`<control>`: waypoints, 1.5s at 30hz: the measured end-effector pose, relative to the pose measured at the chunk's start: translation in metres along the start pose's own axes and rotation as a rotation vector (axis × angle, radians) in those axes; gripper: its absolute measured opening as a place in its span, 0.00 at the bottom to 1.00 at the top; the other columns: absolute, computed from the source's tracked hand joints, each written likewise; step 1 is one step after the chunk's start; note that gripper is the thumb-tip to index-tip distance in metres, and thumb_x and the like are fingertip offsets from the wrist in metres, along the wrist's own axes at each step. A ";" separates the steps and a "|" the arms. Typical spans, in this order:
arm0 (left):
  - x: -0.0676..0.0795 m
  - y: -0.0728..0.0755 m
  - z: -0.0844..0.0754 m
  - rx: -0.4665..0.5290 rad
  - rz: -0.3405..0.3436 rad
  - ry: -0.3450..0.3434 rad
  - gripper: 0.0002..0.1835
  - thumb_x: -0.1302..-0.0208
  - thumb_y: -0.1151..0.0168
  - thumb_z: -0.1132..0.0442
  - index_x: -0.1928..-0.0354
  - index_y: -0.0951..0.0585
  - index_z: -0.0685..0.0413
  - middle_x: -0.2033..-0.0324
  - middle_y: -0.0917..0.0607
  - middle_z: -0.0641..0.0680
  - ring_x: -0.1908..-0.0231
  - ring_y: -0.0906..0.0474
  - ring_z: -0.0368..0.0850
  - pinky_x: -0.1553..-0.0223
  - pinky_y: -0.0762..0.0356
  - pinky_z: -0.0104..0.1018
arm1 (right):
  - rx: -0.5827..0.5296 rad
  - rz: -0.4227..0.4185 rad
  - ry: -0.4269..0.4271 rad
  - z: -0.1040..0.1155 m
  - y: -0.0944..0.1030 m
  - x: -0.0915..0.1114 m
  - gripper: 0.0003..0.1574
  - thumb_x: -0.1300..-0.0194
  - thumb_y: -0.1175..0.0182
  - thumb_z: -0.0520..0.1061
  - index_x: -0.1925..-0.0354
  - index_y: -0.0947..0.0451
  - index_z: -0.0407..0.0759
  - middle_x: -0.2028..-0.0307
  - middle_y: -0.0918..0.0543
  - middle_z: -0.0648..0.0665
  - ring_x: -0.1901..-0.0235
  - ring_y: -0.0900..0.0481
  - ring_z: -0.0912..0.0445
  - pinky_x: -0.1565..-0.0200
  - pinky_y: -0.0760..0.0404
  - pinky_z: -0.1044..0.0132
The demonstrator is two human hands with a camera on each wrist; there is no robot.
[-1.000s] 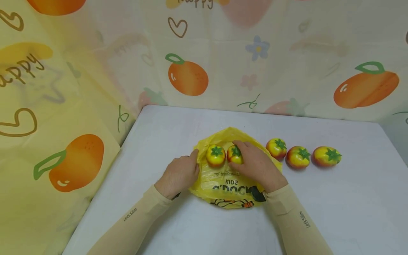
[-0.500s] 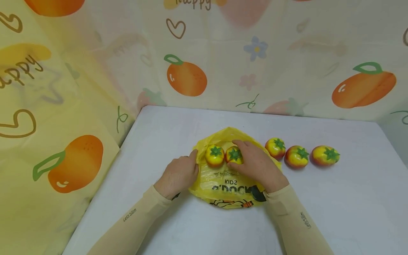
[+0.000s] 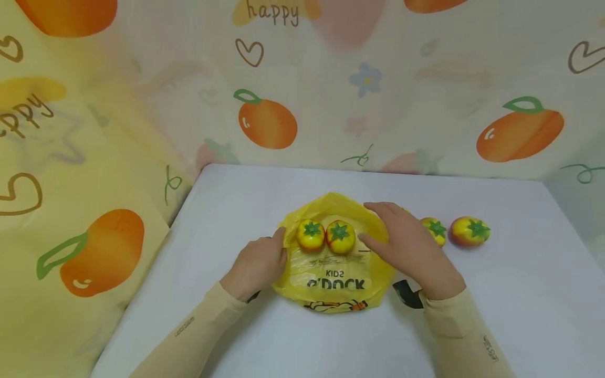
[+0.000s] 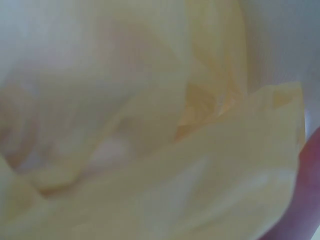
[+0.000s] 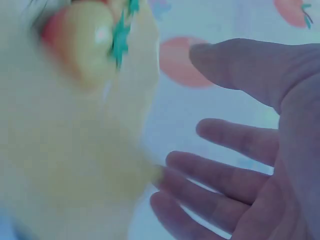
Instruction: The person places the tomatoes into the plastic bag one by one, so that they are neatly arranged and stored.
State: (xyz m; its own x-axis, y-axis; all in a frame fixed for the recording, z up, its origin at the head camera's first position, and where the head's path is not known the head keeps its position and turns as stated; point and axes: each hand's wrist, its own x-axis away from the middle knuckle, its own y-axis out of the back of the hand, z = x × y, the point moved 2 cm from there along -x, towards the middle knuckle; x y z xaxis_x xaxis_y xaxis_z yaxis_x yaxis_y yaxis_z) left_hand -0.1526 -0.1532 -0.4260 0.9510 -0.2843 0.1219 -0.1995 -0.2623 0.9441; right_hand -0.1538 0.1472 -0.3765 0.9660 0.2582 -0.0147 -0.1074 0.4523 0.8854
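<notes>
A yellow plastic bag [image 3: 326,262] with black lettering lies on the table, its mouth spread. Two toy fruits, yellow and red with green star-shaped leaf tops, sit side by side on it: the left fruit [image 3: 310,236] and the right fruit [image 3: 340,237]. My left hand [image 3: 257,265] pinches the bag's left edge; close up in the left wrist view, yellow film [image 4: 210,185] fills most of the picture. My right hand [image 3: 416,247] hovers over the bag's right side, fingers apart and holding nothing. In the right wrist view its spread fingers [image 5: 220,175] show beside the bag.
To the right, matching toy fruits stand in a row: one fruit [image 3: 434,231] partly behind my right hand, another fruit [image 3: 469,231] farther right. A third is almost wholly hidden by the hand. Behind the white table [image 3: 520,294] hangs a printed curtain [image 3: 321,105].
My right hand has let go of the right-hand fruit on the bag and moved right, now partly covering the row. The left hand keeps its hold. The view has shifted slightly.
</notes>
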 end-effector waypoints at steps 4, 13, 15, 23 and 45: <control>0.003 0.002 0.002 -0.004 -0.012 -0.003 0.28 0.20 0.49 0.61 0.25 0.30 0.69 0.55 0.09 0.68 0.65 0.12 0.57 0.62 0.13 0.51 | 0.009 -0.051 -0.024 -0.020 0.014 0.009 0.43 0.25 0.33 0.60 0.21 0.31 0.48 0.25 0.25 0.38 0.35 0.21 0.38 0.33 0.22 0.35; 0.003 0.003 -0.001 -0.010 -0.019 -0.017 0.27 0.21 0.48 0.62 0.26 0.29 0.70 0.58 0.10 0.67 0.68 0.14 0.55 0.65 0.15 0.49 | 0.026 -0.108 -0.150 -0.076 0.038 0.029 0.44 0.26 0.32 0.60 0.21 0.32 0.45 0.28 0.24 0.31 0.39 0.20 0.35 0.39 0.21 0.31; 0.003 0.002 -0.002 -0.007 -0.020 -0.021 0.28 0.21 0.47 0.62 0.26 0.29 0.71 0.58 0.10 0.67 0.70 0.16 0.53 0.67 0.16 0.48 | 0.039 -0.116 -0.180 -0.087 0.043 0.034 0.45 0.25 0.33 0.60 0.21 0.32 0.44 0.30 0.24 0.30 0.40 0.20 0.34 0.40 0.21 0.30; 0.001 0.000 0.000 -0.009 -0.013 -0.017 0.28 0.20 0.48 0.61 0.25 0.30 0.70 0.57 0.10 0.67 0.68 0.14 0.55 0.65 0.15 0.49 | 0.057 -0.118 -0.270 -0.125 0.055 0.043 0.48 0.23 0.37 0.64 0.18 0.37 0.42 0.27 0.29 0.25 0.30 0.31 0.28 0.33 0.33 0.23; 0.002 0.002 -0.002 -0.015 -0.018 -0.019 0.28 0.20 0.47 0.62 0.26 0.29 0.70 0.57 0.09 0.67 0.68 0.14 0.54 0.64 0.14 0.50 | 0.058 -0.063 -0.364 -0.178 0.047 0.042 0.55 0.24 0.38 0.67 0.20 0.41 0.33 0.27 0.35 0.17 0.29 0.39 0.21 0.32 0.37 0.21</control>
State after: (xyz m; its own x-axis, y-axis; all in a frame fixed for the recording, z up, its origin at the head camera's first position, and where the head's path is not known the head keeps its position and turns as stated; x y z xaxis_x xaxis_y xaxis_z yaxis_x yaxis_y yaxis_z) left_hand -0.1505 -0.1526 -0.4236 0.9497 -0.2968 0.0995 -0.1789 -0.2537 0.9506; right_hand -0.1602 0.3314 -0.4182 0.9918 -0.0938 0.0865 -0.0412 0.4058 0.9130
